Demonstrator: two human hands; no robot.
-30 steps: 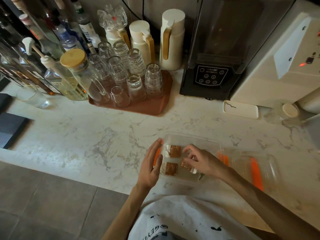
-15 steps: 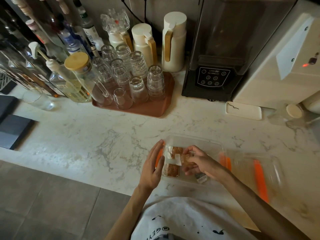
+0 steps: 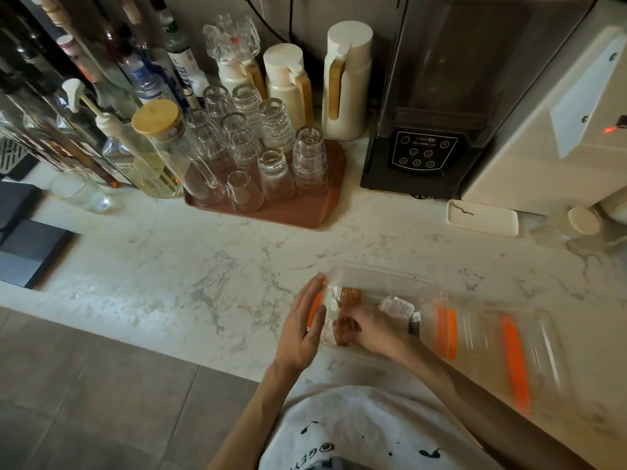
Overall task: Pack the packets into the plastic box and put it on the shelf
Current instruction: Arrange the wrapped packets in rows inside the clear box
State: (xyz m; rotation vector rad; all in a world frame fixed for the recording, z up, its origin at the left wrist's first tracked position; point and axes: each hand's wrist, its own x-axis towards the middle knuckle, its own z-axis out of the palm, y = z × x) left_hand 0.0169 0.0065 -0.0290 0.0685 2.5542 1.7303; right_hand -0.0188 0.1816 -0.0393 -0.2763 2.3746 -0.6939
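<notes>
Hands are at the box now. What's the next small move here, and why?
Probably set down the brown packet under the right hand, flat in the near corner of the plastic box, and let go. The left hand braces the box's left wall, another brown packet lies behind, a white one to the right. The lid lies off, on the right.

Packets [image 3: 349, 296] in box [image 3: 386, 278], lid [image 3: 492, 337] right
</notes>
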